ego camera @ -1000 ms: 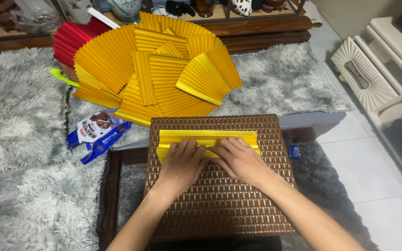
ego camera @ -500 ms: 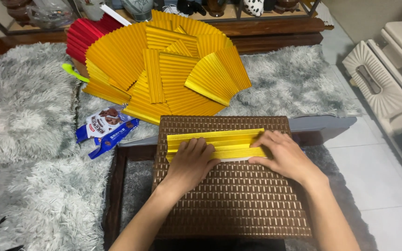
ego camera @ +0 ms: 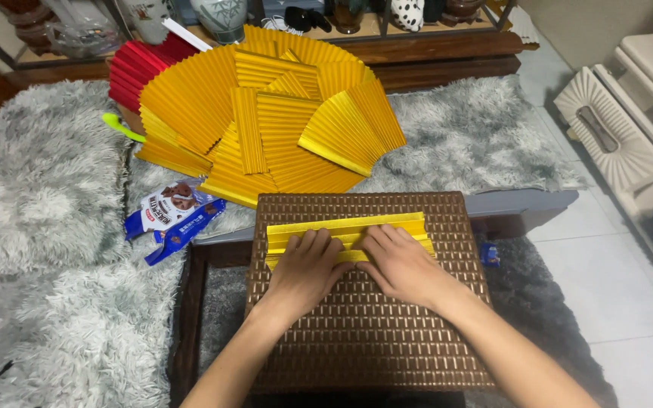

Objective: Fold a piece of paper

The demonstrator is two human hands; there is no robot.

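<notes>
Brown woven board (ego camera: 364, 340), ribbed in short raised dashes, fills the lower centre of the frame and rests on a dark wooden frame (ego camera: 184, 317) above shaggy grey rug (ego camera: 47, 302). Both forearms enter from the bottom edge. Left hand (ego camera: 307, 268) lies palm down on the board, fingers spread slightly and pressed flat onto the lower edge of a folded yellow paper strip (ego camera: 345, 227); nothing is pinched. Right hand (ego camera: 402, 264) lies beside it, thumbs nearly touching, fingers likewise flattened on the strip's pleats. The strip runs left to right across the upper part of the board, just above centre frame. A small blue object (ego camera: 491, 255) sits at the board's right edge. Left of the board, a blue-and-white snack wrapper (ego camera: 169, 215) lies on the rug. Beyond the board, upper centre, a heap of yellow pleated paper fans (ego camera: 266, 128) overlaps; red pleated paper (ego camera: 134, 72) shows at its upper left, with a green handle (ego camera: 121, 126) below it. A cream ribbed box (ego camera: 610, 128) stands on white tile at the right; a dark wooden shelf (ego camera: 432, 49) crosses the top
</notes>
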